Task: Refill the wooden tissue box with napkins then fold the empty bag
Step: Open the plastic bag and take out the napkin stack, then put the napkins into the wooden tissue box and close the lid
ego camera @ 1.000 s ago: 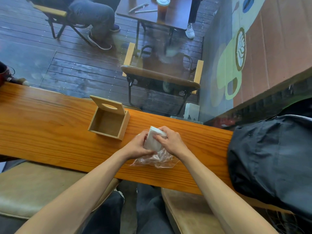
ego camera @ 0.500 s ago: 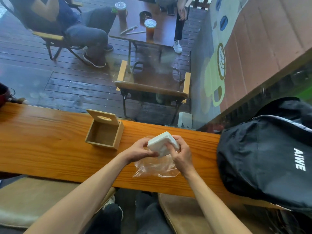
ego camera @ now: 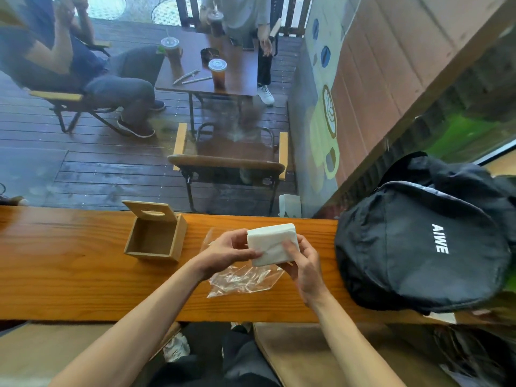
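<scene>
Both hands hold 1 white napkin stack above the counter, just right of the box. The left hand pinches the stack's left edge with thumb and fingers; the right hand cups its right side, thumb pressed on top. The box stands open and empty, lid tilted up at its far side. The clear bag lies crumpled on the counter right of the box, under the hands. A black backpack rests farther right.
</scene>
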